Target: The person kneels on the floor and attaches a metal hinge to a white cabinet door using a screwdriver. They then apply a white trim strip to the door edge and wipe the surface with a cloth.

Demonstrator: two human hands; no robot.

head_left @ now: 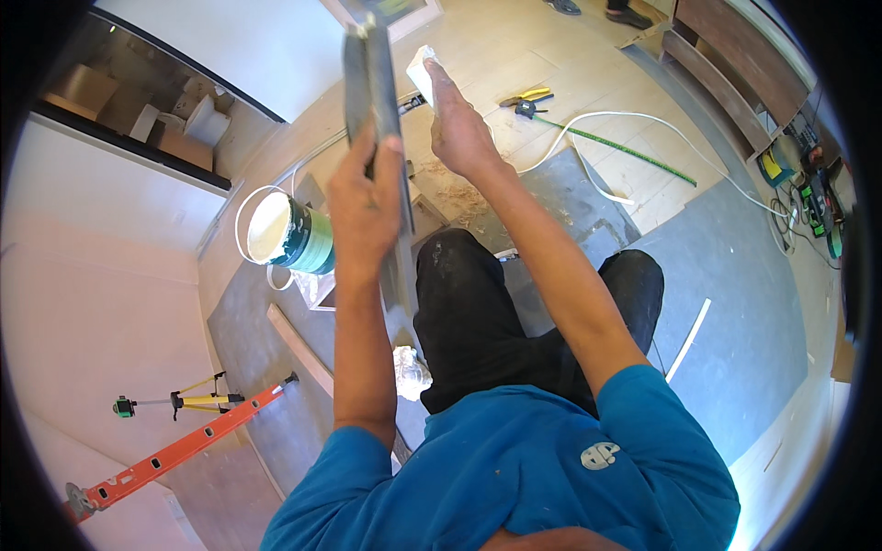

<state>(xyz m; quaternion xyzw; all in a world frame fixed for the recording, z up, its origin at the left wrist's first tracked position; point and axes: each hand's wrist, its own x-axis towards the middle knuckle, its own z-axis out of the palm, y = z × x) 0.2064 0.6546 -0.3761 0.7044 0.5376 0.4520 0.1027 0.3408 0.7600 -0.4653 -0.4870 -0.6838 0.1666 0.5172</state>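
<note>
My left hand is closed around a long, narrow grey board, which stands on end and is slightly blurred. Pale matter sticks to its top tip. To its right, my right hand grips a small white folded piece, paper or cloth, I cannot tell which. The two hands are apart, raised above my knees. Left of the board stands an open bucket with pale contents and a white handle. By my left thigh lies a crumpled white bundle.
A tape measure with its green blade drawn out lies beside yellow-handled pliers. A white cable curves over the floor. On the left are an orange bar and a yellow tripod. Another person's shoes show at the top.
</note>
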